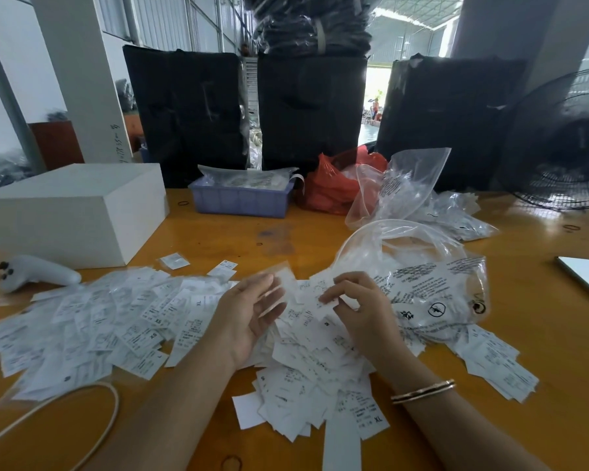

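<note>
The left hand (pixel 252 317) grips a small clear plastic sleeve (pixel 281 280) between thumb and fingers, apparently ready for filling. The right hand (pixel 364 307) pinches a white printed paper label (pixel 327 302) just above the heap of white labels (pixel 306 355), seemingly to slip it inside.

A small clear sleeve (pixel 282 278), blurred, is held over a loose heap of white size labels (pixel 306 355) on the desk (pixel 218 239), one label (pixel 327 302) pinched above it.

Head-worn wide-angle view, facing forward and down, close over table (pixel 218 239)
</note>
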`<state>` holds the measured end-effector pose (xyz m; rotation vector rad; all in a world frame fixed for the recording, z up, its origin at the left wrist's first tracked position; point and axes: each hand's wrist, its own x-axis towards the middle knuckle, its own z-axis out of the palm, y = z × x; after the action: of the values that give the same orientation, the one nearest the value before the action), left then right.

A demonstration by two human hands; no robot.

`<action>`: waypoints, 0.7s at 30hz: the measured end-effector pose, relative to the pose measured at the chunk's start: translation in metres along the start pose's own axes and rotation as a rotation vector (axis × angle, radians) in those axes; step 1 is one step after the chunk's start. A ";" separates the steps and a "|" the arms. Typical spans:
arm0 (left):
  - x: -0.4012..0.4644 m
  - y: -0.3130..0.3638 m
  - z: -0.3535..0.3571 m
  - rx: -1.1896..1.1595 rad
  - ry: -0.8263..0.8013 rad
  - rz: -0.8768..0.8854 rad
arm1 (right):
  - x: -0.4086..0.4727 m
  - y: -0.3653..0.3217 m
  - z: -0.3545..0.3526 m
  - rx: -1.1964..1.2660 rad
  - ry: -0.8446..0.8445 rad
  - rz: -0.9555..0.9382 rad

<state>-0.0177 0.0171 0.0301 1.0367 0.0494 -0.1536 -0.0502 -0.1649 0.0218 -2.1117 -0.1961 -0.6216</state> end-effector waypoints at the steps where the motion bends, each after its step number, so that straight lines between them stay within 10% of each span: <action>1: 0.000 0.000 0.000 0.023 -0.014 0.012 | 0.000 0.000 0.000 0.028 -0.007 0.035; 9: -0.004 -0.002 0.002 0.061 -0.059 0.073 | 0.002 -0.003 -0.002 0.414 -0.018 0.247; 21: -0.006 -0.003 0.006 0.053 -0.117 0.054 | 0.001 0.004 0.004 -0.179 -0.078 0.086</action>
<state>-0.0240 0.0114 0.0314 1.0787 -0.0886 -0.1670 -0.0463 -0.1639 0.0172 -2.3060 -0.0956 -0.5229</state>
